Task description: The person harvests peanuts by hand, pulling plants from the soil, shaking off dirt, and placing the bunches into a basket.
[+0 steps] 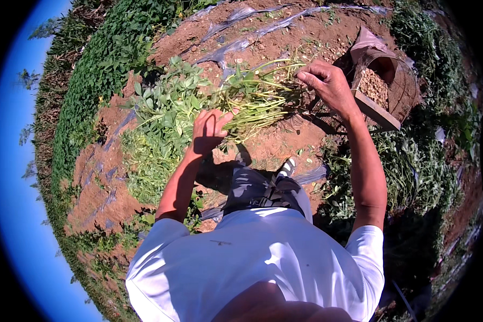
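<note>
A loose bunch of pulled peanut plants point(257, 107) lies across in front of me, leaves to the left and pale green stems to the right. My left hand point(208, 127) rests against the stems beside the leaves, its fingers stretched and apart. At the root end, my right hand point(327, 83) is closed with thumb and forefinger pressed together. Whatever lies between those fingertips is too small to make out. Just right of this hand stands a round, brown woven basket point(405, 83) with peanuts point(373, 88) in it. A wooden board point(377, 111) runs along its near side.
A pinkish sack point(366, 42) lies behind the basket. More cut leafy plants point(169, 102) are heaped at left, and others point(405, 172) at right. Strips of plastic film point(236, 48) cross the reddish soil. Dense green crop rows point(99, 64) border the left. My shoe point(287, 167) is below the stems.
</note>
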A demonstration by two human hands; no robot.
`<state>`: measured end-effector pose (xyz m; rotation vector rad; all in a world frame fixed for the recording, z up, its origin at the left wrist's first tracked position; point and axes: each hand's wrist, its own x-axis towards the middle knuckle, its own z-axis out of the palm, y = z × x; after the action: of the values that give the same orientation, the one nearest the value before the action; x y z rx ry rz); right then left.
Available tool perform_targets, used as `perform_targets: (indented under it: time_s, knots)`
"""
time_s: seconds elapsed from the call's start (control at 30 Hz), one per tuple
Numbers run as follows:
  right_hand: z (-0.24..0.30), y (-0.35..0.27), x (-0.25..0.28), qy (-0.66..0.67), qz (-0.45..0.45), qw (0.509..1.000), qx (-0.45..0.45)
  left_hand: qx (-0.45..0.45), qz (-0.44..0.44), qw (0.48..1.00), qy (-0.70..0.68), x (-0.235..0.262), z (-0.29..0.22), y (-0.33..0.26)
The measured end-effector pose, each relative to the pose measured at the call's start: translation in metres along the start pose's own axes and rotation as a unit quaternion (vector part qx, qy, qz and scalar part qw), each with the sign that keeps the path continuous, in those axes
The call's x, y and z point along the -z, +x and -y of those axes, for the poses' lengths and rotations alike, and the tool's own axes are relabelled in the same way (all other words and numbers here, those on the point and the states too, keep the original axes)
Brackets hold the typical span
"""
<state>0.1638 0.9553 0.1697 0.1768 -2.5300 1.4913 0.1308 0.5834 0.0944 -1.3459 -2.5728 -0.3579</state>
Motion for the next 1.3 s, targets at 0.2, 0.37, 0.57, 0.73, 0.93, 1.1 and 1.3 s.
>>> perform_targets:
  time_s: [0.2,0.37,0.57,0.73,0.93,1.1,1.3]
  knots:
    - [-0.029,0.020,-0.011,-0.153,0.005,0.986,0.067,-0.003,0.103,0.991,0.086,-0.007,-0.009,0.007]
    - [-0.062,0.048,-0.007,-0.127,-0.014,0.992,0.000,-0.050,0.074,0.993,0.071,-0.014,-0.005,0.007]
    - [-0.069,0.047,-0.031,-0.038,0.286,0.952,0.098,-0.072,0.080,0.992,0.073,-0.019,-0.005,0.007]
    - [-0.072,0.040,-0.053,-0.038,0.366,0.930,-0.002,-0.073,0.101,0.991,0.044,-0.023,-0.005,0.002]
    - [-0.077,0.019,-0.043,0.008,0.257,0.966,0.005,-0.103,0.076,0.991,0.044,-0.010,-0.020,0.001]
    - [-0.078,-0.005,-0.039,0.213,0.094,0.967,-0.099,-0.083,0.069,0.994,-0.020,-0.018,-0.025,0.002]
    - [-0.070,-0.021,-0.050,0.542,-0.145,0.813,-0.158,-0.063,0.072,0.995,-0.040,-0.011,-0.035,0.016]
